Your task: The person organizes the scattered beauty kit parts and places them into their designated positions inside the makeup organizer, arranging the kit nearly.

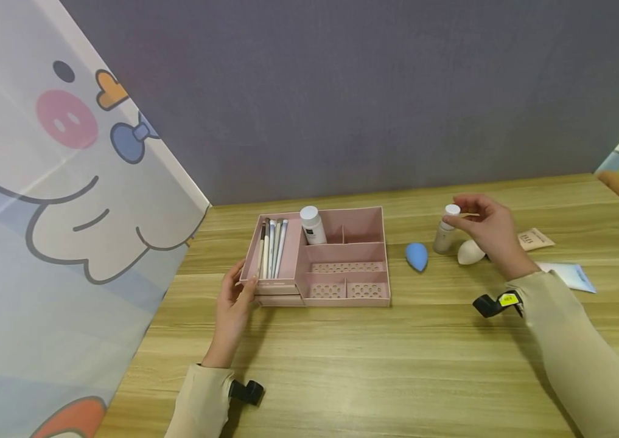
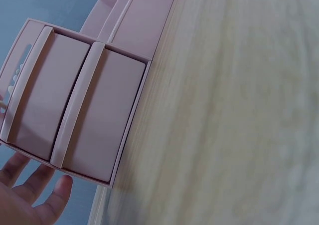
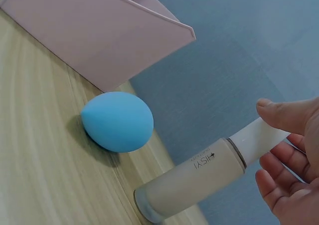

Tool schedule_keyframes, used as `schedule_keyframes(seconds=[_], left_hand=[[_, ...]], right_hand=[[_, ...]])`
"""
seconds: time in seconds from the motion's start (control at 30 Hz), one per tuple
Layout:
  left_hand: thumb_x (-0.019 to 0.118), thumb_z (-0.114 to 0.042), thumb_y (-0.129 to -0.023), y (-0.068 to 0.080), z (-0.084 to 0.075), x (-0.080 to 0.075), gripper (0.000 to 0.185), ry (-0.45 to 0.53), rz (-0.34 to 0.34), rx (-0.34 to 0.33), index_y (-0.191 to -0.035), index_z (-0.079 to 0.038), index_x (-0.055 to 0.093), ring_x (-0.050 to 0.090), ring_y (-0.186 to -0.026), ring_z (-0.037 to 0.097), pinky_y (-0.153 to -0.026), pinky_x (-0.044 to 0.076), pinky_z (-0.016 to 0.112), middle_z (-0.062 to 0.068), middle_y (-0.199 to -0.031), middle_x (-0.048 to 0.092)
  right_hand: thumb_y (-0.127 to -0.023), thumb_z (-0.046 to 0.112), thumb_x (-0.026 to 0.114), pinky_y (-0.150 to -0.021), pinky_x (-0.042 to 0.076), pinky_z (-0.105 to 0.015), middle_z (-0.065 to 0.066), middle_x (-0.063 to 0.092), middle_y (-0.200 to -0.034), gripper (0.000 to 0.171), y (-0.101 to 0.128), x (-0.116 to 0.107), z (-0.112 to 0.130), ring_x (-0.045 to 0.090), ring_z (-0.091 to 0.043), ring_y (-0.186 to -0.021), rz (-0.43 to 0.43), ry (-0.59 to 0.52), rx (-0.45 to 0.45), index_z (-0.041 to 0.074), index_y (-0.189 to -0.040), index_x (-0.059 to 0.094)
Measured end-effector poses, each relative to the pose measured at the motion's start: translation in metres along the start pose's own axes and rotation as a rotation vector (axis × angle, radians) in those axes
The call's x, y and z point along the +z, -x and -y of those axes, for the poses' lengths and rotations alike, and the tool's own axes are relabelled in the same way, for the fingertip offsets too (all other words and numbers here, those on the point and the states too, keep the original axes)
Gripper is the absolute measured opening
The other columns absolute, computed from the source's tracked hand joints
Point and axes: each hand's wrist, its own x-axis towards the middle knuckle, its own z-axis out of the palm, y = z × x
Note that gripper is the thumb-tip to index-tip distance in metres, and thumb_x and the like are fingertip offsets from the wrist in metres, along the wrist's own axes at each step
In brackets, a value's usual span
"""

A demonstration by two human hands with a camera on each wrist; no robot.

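Note:
A pink desk organizer stands on the table. My left hand holds its front left corner, thumb at the front and fingers along the left side. The left wrist view shows two drawers and the fingers beside them. Several makeup brushes lie in the left compartment, and a white bottle leans in the back one. My right hand pinches the white cap of a frosted foundation bottle, with its base close over the wood.
A blue makeup sponge lies between organizer and bottle. Beside the right hand lies a cream makeup sponge. A beige tube and a white and blue tube lie farther right, partly behind the arm. A grey panel borders the table's back.

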Motion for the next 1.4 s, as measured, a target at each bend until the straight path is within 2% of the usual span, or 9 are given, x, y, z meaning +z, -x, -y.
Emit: schedule_keyframes(seconds=[0.23,0.47,0.7,1.0,1.4], left_hand=[[0.056,-0.006,-0.101,0.000,0.000,0.000,0.046,-0.002,0.001,-0.007,-0.145,-0.002,0.046,0.056,-0.095,0.011,-0.070,0.055,0.024,0.019,-0.131,0.052],[0.054,-0.005,-0.101,-0.001,0.000,0.001,0.044,-0.005,0.001,0.020,-0.144,-0.001,0.045,0.057,-0.095,0.009,-0.070,0.054,0.023,0.023,-0.130,0.051],[0.054,-0.005,-0.101,0.000,-0.001,0.001,0.044,0.012,0.000,0.013,-0.144,-0.001,0.045,0.056,-0.095,0.009,-0.071,0.054,0.023,0.023,-0.130,0.051],[0.054,-0.004,-0.101,-0.001,0.000,0.001,0.045,0.023,0.001,0.016,-0.144,0.000,0.045,0.057,-0.095,0.009,-0.069,0.054,0.023,0.024,-0.130,0.050],[0.055,-0.004,-0.101,-0.001,0.001,0.001,0.045,0.012,-0.003,0.010,-0.144,0.000,0.046,0.057,-0.095,0.009,-0.070,0.054,0.022,0.022,-0.129,0.052]], right_hand=[[-0.088,0.010,0.077,-0.075,0.045,-0.008,0.021,0.062,-0.092,0.032,0.000,-0.001,-0.003,0.058,0.001,-0.087,0.015,0.021,0.030,0.005,-0.117,0.066],[-0.089,0.016,0.077,-0.073,0.046,-0.008,0.022,0.062,-0.089,0.029,0.002,-0.001,0.000,0.058,0.002,-0.084,0.006,0.054,0.043,0.007,-0.114,0.067],[-0.090,0.027,0.076,-0.073,0.046,-0.009,0.026,0.060,-0.089,0.041,0.000,-0.002,0.012,0.058,0.006,-0.085,-0.011,0.105,0.077,0.001,-0.118,0.064],[-0.088,0.028,0.079,-0.073,0.046,-0.011,0.026,0.062,-0.086,0.040,-0.007,0.003,0.039,0.061,0.008,-0.082,-0.020,0.131,0.000,0.001,-0.116,0.067],[-0.089,0.025,0.078,-0.071,0.050,-0.014,0.020,0.065,-0.092,0.039,-0.008,0.019,0.070,0.064,-0.001,-0.085,0.031,0.086,-0.021,0.001,-0.118,0.067]])
